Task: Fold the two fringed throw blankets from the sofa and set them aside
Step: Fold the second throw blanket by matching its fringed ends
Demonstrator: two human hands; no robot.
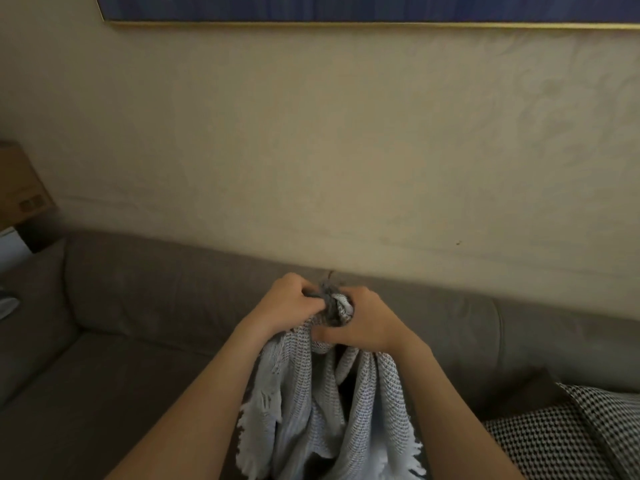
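Above the brown sofa (156, 306), a pale waffle-knit fringed blanket (311, 403) hangs bunched, lower end cut off, left hand (287, 303) and right hand (360, 323) gripping its gathered top, fingertips buried, checked cushion (571, 438) alongside.

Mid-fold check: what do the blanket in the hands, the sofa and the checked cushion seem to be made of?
Blanket: soft pale grey waffle-knit textile, probably cotton. It shows an open grid texture, fringed edges and a limp drape.
Sofa: matte grey-brown upholstery, possibly microfibre or suede-like, with no visible weave.
Cushion: woven fabric in a small black-and-white check. The fibre is unclear.
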